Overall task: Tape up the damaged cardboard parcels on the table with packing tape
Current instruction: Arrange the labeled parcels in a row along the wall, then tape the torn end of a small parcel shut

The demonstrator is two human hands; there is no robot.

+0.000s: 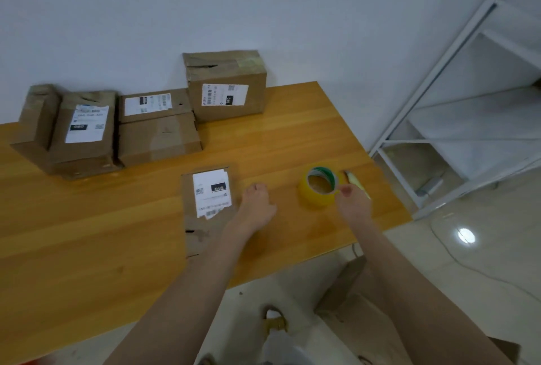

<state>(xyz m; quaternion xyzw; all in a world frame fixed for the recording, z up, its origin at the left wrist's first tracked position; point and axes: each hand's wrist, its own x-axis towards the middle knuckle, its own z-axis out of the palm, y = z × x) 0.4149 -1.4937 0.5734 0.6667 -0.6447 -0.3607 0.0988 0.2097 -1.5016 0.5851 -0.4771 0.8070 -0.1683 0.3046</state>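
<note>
A flat cardboard parcel (205, 212) with a torn white label lies on the wooden table (87, 233) in front of me. My left hand (256, 206) rests on its right edge, fingers bunched together. To the right stands a roll of yellow packing tape (317, 187). My right hand (352, 202) pinches the roll's near right rim. Several more damaged parcels stand at the back: a tall box (228, 86) against the wall, two stacked flat boxes (158, 127), and a crumpled box (76, 130) at the left.
A thin yellow-handled tool (355, 181) lies just right of the tape roll, near the table's right edge. A white metal shelf frame (456, 101) stands to the right. A cardboard box (366, 315) sits on the floor below the table's front edge.
</note>
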